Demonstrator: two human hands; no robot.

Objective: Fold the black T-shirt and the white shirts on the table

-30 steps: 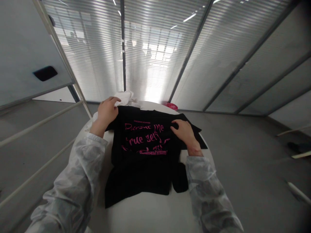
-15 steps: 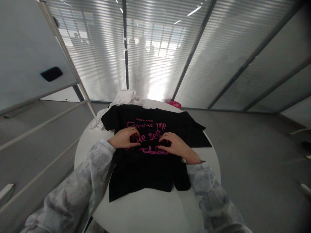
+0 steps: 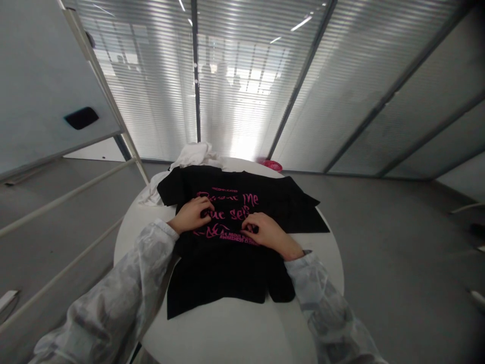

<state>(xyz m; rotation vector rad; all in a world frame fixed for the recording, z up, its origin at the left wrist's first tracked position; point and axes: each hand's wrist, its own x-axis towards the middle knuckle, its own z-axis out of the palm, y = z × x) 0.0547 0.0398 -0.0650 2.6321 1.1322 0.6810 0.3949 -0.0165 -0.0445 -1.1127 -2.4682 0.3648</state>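
Fingers of the left hand (image 3: 191, 215) curled, close together, tips down on the left side of a black T-shirt (image 3: 223, 273); I couldn't tell whether they pinched any fabric. In the head view, the only one, the right hand (image 3: 271, 233) rested nearer the shirt's middle, thumb and fingers bent toward each other around a small dark gap; whether cloth was caught there I also couldn't tell.

The shirt lay spread on a round white table (image 3: 227, 333), its pink lettering (image 3: 240, 215) face up and right way up for the wearer, probably because it had been laid collar away from them. Both arms, in pale patterned sleeves (image 3: 129, 280), reached in from the near side, which likely explained why the hands met the print from below. Their touch seemed to steady the cloth against the tabletop.

White fabric (image 3: 197, 153) sat bunched at the far left edge, perhaps there to leave room for the shirt. A pinkish-red object (image 3: 273, 165), partly hidden, showed beyond the table's far edge, before a blind-covered glass wall (image 3: 242, 111).
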